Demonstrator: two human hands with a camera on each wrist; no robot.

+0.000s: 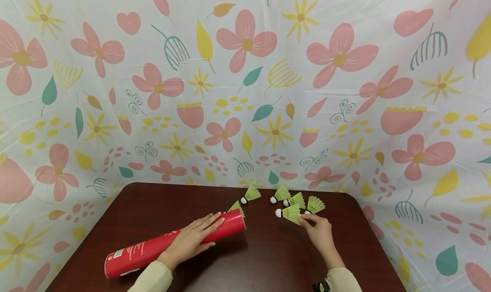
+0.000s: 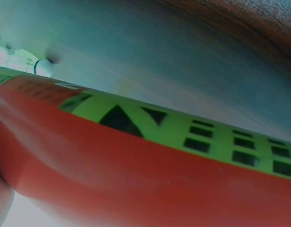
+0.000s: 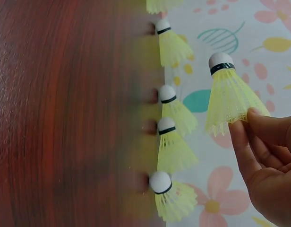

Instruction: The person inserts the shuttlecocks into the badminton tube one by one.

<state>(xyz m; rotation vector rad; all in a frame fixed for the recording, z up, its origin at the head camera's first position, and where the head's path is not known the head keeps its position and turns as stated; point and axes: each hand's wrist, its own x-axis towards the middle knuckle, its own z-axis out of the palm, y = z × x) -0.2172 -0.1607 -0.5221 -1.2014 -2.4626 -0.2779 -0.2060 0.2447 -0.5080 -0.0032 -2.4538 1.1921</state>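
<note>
My left hand (image 1: 192, 236) grips a long red shuttlecock tube (image 1: 147, 250), its fingers lying across the top and its thumb on the near side. The tube slants from lower left up to the right; in the left wrist view its red wall and a green printed band (image 2: 169, 130) fill the lower part. Between thumb and fingertips, my right hand (image 1: 319, 234) pinches a yellow shuttlecock (image 1: 290, 213) by the skirt's edge. In the right wrist view that shuttlecock (image 3: 230, 97) has its white cork pointing up, apart from the row of others.
Several more yellow shuttlecocks stand toward the back of the dark wooden table (image 1: 264, 258), including one at the far right (image 1: 315, 204) and one farther left (image 1: 251, 194). Another shuttlecock (image 1: 235, 206) is partly hidden behind the tube. A flower-patterned curtain (image 1: 245, 113) hangs beyond the table.
</note>
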